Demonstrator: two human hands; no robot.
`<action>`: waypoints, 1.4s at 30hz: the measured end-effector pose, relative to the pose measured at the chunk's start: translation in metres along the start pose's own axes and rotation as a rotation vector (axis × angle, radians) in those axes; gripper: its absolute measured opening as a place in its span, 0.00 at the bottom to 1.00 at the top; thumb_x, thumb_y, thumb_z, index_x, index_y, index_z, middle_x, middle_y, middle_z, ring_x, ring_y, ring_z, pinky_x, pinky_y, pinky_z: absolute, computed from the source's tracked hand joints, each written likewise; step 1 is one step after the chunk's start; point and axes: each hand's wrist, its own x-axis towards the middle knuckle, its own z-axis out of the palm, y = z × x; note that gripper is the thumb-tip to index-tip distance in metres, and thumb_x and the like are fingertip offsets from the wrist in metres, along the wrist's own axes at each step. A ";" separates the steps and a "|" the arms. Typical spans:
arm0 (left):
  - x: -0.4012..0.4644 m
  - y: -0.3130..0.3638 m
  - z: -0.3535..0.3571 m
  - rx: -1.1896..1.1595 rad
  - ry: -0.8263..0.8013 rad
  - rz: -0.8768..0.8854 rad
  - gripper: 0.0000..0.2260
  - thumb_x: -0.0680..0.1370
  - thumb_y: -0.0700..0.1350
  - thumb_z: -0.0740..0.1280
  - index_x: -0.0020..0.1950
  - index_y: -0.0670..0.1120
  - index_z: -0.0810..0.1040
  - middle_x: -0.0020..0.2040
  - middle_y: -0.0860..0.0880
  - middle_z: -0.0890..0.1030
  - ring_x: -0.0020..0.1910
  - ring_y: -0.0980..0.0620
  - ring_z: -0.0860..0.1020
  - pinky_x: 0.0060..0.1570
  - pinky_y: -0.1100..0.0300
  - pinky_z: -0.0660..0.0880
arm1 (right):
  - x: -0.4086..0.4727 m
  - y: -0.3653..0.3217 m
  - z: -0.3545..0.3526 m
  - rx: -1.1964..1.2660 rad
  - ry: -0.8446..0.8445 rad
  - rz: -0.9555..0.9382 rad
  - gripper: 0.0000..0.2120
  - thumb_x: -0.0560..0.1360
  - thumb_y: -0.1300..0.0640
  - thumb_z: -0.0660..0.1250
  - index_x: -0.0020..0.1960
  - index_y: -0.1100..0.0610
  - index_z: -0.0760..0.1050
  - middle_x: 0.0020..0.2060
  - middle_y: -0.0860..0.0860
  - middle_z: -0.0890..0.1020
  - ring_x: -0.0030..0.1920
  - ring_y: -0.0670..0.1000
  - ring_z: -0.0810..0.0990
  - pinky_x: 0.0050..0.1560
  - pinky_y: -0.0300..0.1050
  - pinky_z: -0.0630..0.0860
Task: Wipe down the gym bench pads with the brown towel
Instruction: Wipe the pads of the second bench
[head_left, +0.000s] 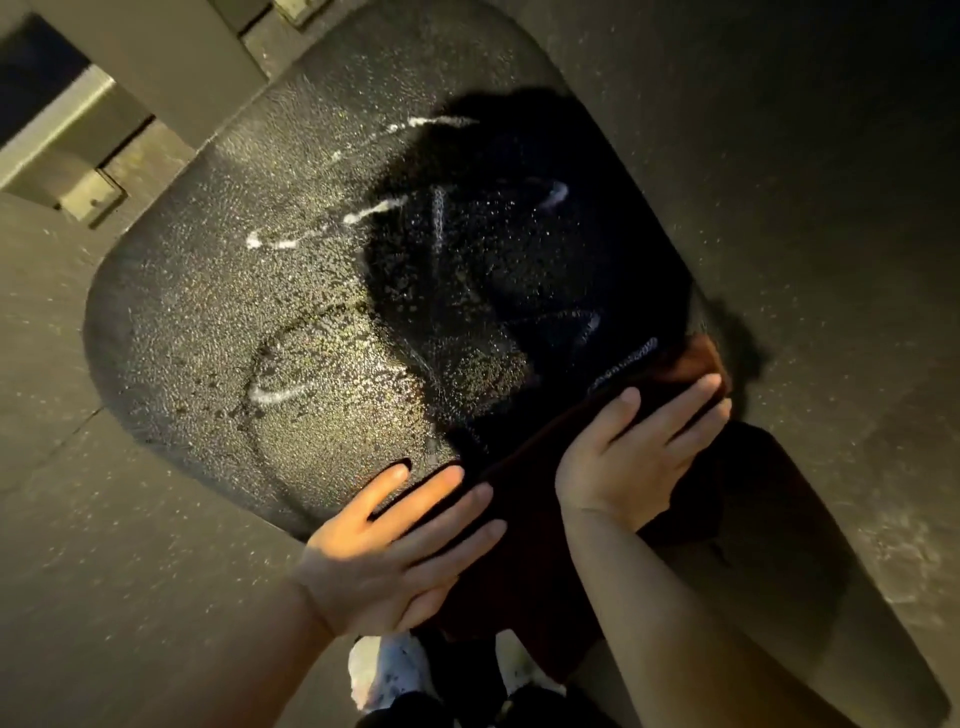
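towel (524, 499) on pad (218, 332) (near edge) — hands atop

The wet black pad (218, 322) (streaked with white foam (275, 394)) carries the brown towel (519, 499) at its near edge, under both flat hands.

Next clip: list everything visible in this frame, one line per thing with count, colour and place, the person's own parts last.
Bench pad: one, black, wet with droplets, fills the centre.
Foam streaks: several, white, scattered across the pad.
Brown towel: one, dark brown, at the pad's near edge under both hands.
Frame beams: grey metal, upper left.
Floor: grey, speckled, all around the pad.
Shoes: two, white, bottom centre.
Left hand: fingers straight, flat across pad edge and towel.
Right hand: fingers straight, pressing the towel.
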 end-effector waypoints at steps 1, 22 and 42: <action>0.002 -0.003 -0.001 0.007 -0.012 0.013 0.23 0.81 0.50 0.53 0.76 0.51 0.66 0.76 0.47 0.66 0.75 0.44 0.61 0.76 0.46 0.51 | 0.001 -0.003 -0.001 0.000 -0.008 -0.010 0.34 0.79 0.39 0.44 0.81 0.54 0.44 0.79 0.58 0.49 0.72 0.63 0.63 0.54 0.59 0.74; -0.004 0.001 0.010 0.056 0.098 0.006 0.27 0.79 0.61 0.55 0.74 0.50 0.72 0.74 0.44 0.71 0.74 0.45 0.68 0.73 0.44 0.60 | 0.007 0.012 0.002 0.231 0.009 -0.092 0.32 0.83 0.43 0.53 0.81 0.54 0.45 0.80 0.58 0.46 0.77 0.62 0.56 0.67 0.60 0.68; 0.018 0.061 0.015 -0.034 0.221 -0.119 0.24 0.76 0.58 0.64 0.70 0.50 0.77 0.73 0.49 0.73 0.74 0.49 0.69 0.76 0.45 0.55 | 0.011 0.030 -0.001 0.183 -0.057 -0.319 0.31 0.84 0.44 0.51 0.81 0.55 0.44 0.79 0.60 0.39 0.79 0.63 0.44 0.77 0.54 0.46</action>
